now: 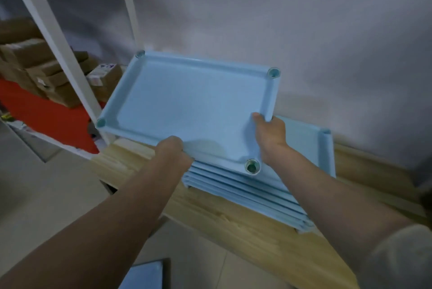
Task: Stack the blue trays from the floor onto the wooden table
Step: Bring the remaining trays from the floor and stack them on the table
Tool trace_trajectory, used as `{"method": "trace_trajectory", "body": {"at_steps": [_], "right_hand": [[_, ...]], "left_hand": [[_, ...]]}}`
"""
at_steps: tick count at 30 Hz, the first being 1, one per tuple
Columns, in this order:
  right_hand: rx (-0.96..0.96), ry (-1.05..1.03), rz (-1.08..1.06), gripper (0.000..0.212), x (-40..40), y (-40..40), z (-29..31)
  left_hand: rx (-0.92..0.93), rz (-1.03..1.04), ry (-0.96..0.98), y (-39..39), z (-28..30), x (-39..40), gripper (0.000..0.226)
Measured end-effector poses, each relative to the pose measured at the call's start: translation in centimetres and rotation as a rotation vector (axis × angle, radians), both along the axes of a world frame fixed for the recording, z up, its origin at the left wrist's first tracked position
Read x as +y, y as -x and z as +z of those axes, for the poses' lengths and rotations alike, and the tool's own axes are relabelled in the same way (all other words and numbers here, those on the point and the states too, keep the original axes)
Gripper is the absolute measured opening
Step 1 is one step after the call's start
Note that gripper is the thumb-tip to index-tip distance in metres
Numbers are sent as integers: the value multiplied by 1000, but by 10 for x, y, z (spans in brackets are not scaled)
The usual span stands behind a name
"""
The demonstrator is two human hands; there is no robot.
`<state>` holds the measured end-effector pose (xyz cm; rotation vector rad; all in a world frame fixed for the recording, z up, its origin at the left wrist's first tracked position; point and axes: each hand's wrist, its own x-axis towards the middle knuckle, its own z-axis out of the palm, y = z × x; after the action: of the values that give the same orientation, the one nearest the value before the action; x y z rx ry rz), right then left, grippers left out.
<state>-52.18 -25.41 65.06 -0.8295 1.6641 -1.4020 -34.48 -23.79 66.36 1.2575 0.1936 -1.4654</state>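
Observation:
A light blue tray point(187, 99) with round corner sockets hangs tilted above the wooden table point(245, 228). My left hand point(173, 150) grips its near long edge. My right hand point(268, 136) grips its right short edge, thumb on the inside. Under the tray, a stack of several blue trays point(257, 195) lies on the table against the wall. Another blue tray point(142, 274) shows on the floor at the bottom edge of the view.
A white metal rack point(63, 54) stands to the left, with cardboard boxes point(42, 66) and a red floor patch point(51, 115) behind it. A grey wall point(304, 31) runs behind the table. Pale floor tiles point(46, 195) lie to the left.

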Motion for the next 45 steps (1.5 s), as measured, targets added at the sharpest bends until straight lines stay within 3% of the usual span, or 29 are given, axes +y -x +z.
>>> {"method": "trace_trajectory", "body": {"at_steps": [4, 8, 15, 21, 27, 30, 36, 45], "right_hand": [[-39, -56, -105, 38, 4, 61, 7], [-67, -116, -156, 46, 19, 106, 8], [-46, -105, -187, 26, 44, 152, 23], [-28, -195, -210, 8, 73, 170, 25], [-17, -259, -269, 25, 87, 173, 7], [-42, -263, -273, 15, 95, 168, 2], [-74, -264, -255, 23, 97, 167, -13], [-107, -287, -219, 17, 106, 159, -31]], "left_hand": [[-93, -244, 157, 32, -9, -8, 12], [-113, -352, 244, 68, -2, -6, 16], [-37, -448, 353, 113, 7, -8, 18], [-1, -539, 286, 136, 2, 1, 31], [-9, -636, 268, 140, -11, 5, 12], [-19, -661, 256, 139, -17, 5, 15], [-30, -630, 213, 132, -31, 8, 22], [-34, -617, 158, 123, -49, 13, 24]]}}
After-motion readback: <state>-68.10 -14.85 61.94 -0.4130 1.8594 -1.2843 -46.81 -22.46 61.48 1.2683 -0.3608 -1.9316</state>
